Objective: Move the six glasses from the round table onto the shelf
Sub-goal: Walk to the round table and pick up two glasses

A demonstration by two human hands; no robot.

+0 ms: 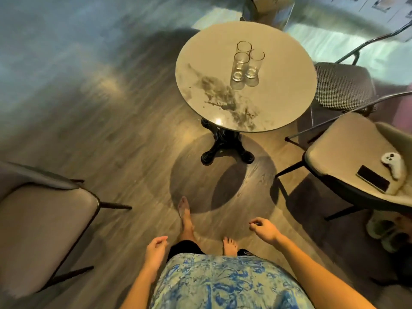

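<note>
Both hands empty, fingers loosely curled: left hand, right hand. Three glasses cluster touching at 1 o'clock on the round table (shelf not in view). Risk: grabbing one could knock its neighbours over. Chair at 3 o'clock and chair at 9 narrow the approach.

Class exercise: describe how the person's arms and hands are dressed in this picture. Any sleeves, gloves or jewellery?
Both forearms are bare, with no sleeves in view. The left hand and right hand wear no gloves; no rings, watch or bracelets are visible. The blue-and-pale patterned top shows only over the torso.
</note>
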